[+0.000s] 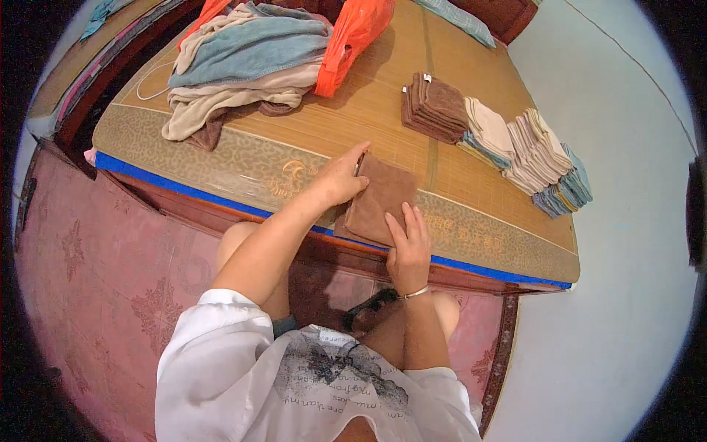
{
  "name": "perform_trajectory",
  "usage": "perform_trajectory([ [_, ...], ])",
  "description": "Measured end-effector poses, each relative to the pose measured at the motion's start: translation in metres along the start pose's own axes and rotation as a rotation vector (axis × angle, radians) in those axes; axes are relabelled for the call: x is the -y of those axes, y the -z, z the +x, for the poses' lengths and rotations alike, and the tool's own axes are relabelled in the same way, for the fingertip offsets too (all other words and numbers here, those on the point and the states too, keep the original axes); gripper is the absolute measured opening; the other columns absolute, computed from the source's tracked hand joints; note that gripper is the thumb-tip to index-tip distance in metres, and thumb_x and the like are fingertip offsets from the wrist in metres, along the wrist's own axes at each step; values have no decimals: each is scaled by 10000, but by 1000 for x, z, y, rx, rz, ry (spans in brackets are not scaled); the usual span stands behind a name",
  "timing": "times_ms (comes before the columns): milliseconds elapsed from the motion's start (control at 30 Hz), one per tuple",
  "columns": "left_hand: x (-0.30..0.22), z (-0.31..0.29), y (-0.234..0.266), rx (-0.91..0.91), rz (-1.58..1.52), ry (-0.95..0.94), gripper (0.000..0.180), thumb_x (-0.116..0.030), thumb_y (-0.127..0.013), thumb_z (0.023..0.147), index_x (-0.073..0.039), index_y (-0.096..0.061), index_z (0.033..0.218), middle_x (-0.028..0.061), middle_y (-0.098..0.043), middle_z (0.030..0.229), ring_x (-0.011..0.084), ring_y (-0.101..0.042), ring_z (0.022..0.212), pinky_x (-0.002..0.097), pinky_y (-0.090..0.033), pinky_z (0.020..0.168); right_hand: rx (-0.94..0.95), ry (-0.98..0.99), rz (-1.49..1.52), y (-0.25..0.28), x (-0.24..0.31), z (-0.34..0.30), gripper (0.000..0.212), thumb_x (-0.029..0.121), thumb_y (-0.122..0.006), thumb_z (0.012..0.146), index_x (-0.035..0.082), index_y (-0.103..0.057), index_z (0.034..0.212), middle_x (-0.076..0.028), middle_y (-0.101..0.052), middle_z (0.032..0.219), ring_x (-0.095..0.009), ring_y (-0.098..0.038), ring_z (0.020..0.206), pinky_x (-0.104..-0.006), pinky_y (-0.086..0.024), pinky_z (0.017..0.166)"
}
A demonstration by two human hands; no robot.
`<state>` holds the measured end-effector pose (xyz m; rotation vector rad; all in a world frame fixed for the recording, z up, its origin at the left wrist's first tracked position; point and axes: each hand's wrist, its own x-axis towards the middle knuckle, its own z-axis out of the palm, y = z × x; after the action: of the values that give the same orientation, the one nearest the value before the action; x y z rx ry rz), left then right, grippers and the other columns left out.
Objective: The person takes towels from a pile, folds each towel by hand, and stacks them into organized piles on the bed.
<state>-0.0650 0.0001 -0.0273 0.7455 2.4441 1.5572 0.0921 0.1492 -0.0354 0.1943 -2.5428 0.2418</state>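
Note:
A folded brown towel (381, 204) lies at the bed's near edge, its lower corner reaching over the edge. My left hand (342, 177) grips its far left corner, with the thumb on top and the index finger stretched along the corner. On the towel's right side rests my right hand (409, 239), fingers stretched out and flat, a bracelet (414, 293) on that wrist. To the right of both hands stands a stack of folded brown towels (434, 107). Beside it are folded cream towels (487, 131), a taller cream pile (532, 151) and blue ones (565, 190).
At the far left a loose heap of blue, cream and brown towels (254, 51) spills from a red plastic bag (353, 48). A woven mat (243, 151) covers the bed. A pale wall (604, 280) bounds the right, and a pink patterned floor (110, 258) lies below.

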Motion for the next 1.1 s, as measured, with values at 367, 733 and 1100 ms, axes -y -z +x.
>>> perform_trajectory([
  [367, -32, -26, -30, -98, 603, -572, 514, -329, -570, 841, -78, -468, 1277, 145, -405, 1354, 299, -339, 1284, 477, -233, 1070, 77, 15, -30, 3, -3, 0, 467, -34, -499, 694, 56, -582, 1144, -167, -440, 1324, -367, -370, 1259, -466, -340, 998],
  [733, -6, -26, -46, 60, 762, -437, 637, -513, -408, 881, -94, -382, 1360, 155, -280, 1445, 295, -197, 1361, 505, -61, 1106, 200, -74, 263, 25, -11, 48, 493, 301, -587, 840, -4, -504, 1218, -193, -404, 1361, -340, -323, 1301, -473, -247, 1056],
  [1100, -11, -18, -25, -17, 672, -173, 656, -484, -482, 856, -85, -361, 1363, 159, -308, 1427, 296, -229, 1346, 494, -133, 1095, 387, -97, 167, -11, -28, 24, 729, 503, -480, 866, 43, -284, 1397, -171, -197, 1479, -304, -118, 1387, -541, -49, 1083],
])
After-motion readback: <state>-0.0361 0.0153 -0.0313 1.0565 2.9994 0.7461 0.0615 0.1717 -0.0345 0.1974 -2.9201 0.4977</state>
